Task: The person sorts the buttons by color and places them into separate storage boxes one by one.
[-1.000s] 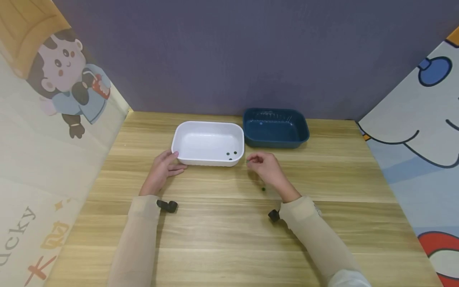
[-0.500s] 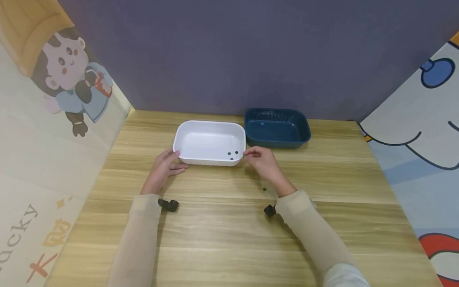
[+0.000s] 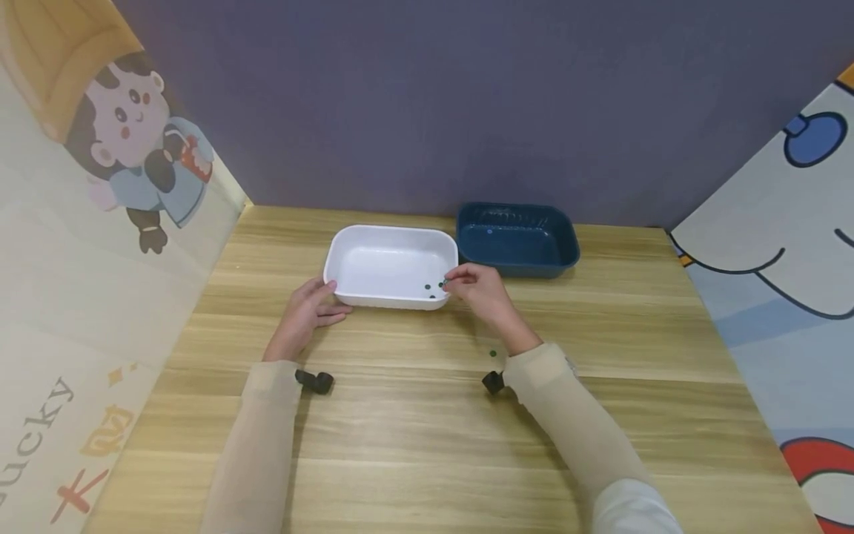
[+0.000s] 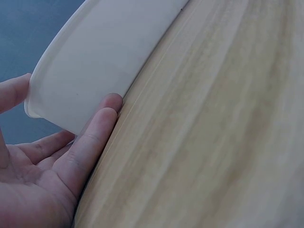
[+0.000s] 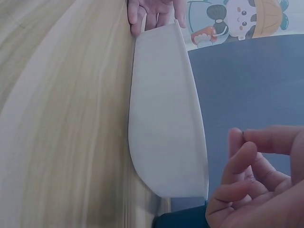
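A white plastic basin (image 3: 380,259) stands on the wooden table, with several small dark green beads (image 3: 428,287) at its near right corner. My left hand (image 3: 305,315) holds its near left corner, the thumb at the rim and the other fingers low against the outer wall (image 4: 95,61). Over the right rim, my right hand (image 3: 485,297) pinches a tiny green bead (image 5: 243,135) between thumb and fingertip, mostly covered by the fingers. Another green bead (image 3: 493,354) lies on the table near my right wrist.
A dark blue basin (image 3: 520,263) stands close against the white basin's right side, with a small light blue spot (image 3: 489,231) inside. Behind both rises a dark grey-blue wall (image 3: 427,104). Printed cartoon panels flank the wooden table (image 3: 400,437).
My right hand has moved left and slightly away from me, from beside the white basin to over its right rim, still pinching the bead. The left hand keeps its hold.
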`<move>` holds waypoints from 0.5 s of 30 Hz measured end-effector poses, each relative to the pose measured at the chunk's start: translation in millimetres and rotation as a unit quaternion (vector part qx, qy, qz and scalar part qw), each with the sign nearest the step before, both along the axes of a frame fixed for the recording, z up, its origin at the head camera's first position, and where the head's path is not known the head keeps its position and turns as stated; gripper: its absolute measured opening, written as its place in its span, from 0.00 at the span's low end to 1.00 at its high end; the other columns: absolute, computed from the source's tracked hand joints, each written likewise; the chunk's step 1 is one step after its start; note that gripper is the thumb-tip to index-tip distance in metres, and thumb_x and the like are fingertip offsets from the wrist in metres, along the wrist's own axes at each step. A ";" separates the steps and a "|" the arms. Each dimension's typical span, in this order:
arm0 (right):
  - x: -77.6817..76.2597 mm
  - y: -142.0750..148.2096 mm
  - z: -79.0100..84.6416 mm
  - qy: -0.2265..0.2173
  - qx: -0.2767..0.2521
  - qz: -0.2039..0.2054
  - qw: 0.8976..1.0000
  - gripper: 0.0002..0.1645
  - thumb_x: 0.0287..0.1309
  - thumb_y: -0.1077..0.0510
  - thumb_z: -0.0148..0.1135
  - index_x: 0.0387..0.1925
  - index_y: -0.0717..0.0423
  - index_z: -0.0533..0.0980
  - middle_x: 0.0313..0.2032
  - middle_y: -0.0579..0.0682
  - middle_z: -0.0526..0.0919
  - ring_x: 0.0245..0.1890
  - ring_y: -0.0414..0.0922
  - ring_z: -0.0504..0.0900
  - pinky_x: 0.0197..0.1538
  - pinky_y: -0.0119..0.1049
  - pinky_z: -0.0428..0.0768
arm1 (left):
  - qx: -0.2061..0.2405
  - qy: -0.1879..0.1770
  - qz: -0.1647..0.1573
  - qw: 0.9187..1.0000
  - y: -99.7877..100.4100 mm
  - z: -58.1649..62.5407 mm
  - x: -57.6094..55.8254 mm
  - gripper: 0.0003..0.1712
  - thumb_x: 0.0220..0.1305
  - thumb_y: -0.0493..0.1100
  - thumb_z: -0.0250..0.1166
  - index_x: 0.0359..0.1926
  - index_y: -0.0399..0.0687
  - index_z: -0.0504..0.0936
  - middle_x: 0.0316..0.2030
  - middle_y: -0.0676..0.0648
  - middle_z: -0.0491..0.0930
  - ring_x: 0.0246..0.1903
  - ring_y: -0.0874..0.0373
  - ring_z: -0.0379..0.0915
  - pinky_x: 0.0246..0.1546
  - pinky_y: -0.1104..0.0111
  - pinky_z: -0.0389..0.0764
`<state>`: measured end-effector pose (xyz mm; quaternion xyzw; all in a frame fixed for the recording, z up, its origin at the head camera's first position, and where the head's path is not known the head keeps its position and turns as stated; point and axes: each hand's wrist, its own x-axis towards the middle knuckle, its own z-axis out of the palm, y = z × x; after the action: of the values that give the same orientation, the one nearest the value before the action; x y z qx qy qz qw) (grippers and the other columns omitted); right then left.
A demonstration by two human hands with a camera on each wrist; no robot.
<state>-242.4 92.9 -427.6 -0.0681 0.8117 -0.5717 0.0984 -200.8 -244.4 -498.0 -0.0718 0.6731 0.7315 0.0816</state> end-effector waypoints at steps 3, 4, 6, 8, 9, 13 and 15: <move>-2.6 -2.2 0.0 0.002 -0.007 0.002 1.000 0.10 0.61 0.64 0.67 0.43 0.66 0.82 0.36 0.56 0.86 0.33 0.44 0.79 0.35 0.29 0.77 | -0.001 0.000 -0.002 1.000 0.4 0.4 -0.1 0.42 0.75 0.57 0.57 0.77 0.39 0.55 0.65 0.28 0.68 0.46 0.46 0.84 0.49 0.59 0.84; -3.5 -3.5 0.2 0.002 -0.009 0.002 1.000 0.10 0.60 0.64 0.67 0.42 0.65 0.82 0.36 0.56 0.86 0.33 0.44 0.79 0.35 0.30 0.78 | 0.000 -0.002 0.000 1.000 0.5 0.0 -0.1 0.42 0.75 0.57 0.58 0.77 0.39 0.55 0.65 0.29 0.68 0.46 0.46 0.85 0.49 0.60 0.84; -4.6 -5.4 0.4 0.001 -0.010 0.002 1.000 0.09 0.60 0.64 0.67 0.42 0.65 0.82 0.36 0.56 0.86 0.34 0.47 0.80 0.37 0.34 0.80 | 0.000 -0.004 0.000 1.000 0.4 -0.8 0.1 0.42 0.75 0.57 0.58 0.77 0.39 0.55 0.65 0.29 0.68 0.46 0.46 0.85 0.49 0.60 0.84; -5.6 -7.1 0.8 -0.003 -0.013 0.003 1.000 0.09 0.60 0.64 0.67 0.42 0.65 0.82 0.35 0.56 0.86 0.36 0.51 0.81 0.41 0.41 0.82 | -0.001 -0.005 -0.001 1.000 0.5 -1.3 0.1 0.42 0.75 0.57 0.58 0.77 0.39 0.55 0.65 0.29 0.68 0.46 0.47 0.85 0.49 0.60 0.84; -5.9 -8.0 1.4 -0.006 -0.014 0.003 1.000 0.09 0.61 0.64 0.67 0.42 0.65 0.82 0.36 0.56 0.86 0.38 0.53 0.81 0.43 0.45 0.82 | 0.000 -0.005 0.001 1.000 0.9 -1.3 0.2 0.42 0.75 0.57 0.58 0.77 0.39 0.56 0.64 0.30 0.69 0.45 0.47 0.85 0.49 0.60 0.85; -7.7 -10.9 2.5 -0.016 -0.023 0.005 1.000 0.09 0.62 0.64 0.66 0.42 0.65 0.81 0.36 0.57 0.86 0.41 0.60 0.81 0.48 0.57 0.79 | -0.002 -0.005 0.001 1.000 1.2 -0.9 0.0 0.42 0.75 0.57 0.58 0.77 0.39 0.56 0.64 0.30 0.69 0.45 0.47 0.85 0.49 0.60 0.85; -8.5 -12.0 3.1 -0.019 -0.031 0.007 0.999 0.08 0.63 0.64 0.64 0.42 0.65 0.81 0.37 0.58 0.86 0.43 0.62 0.81 0.49 0.56 0.80 | -0.002 -0.006 0.002 1.000 1.3 -0.5 -0.2 0.41 0.75 0.58 0.58 0.77 0.39 0.57 0.64 0.30 0.69 0.45 0.47 0.85 0.49 0.60 0.85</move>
<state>-250.9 81.0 -424.6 -0.0658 0.7910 -0.5973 0.1153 -201.0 -243.1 -498.6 -0.0781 0.6737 0.7301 0.0839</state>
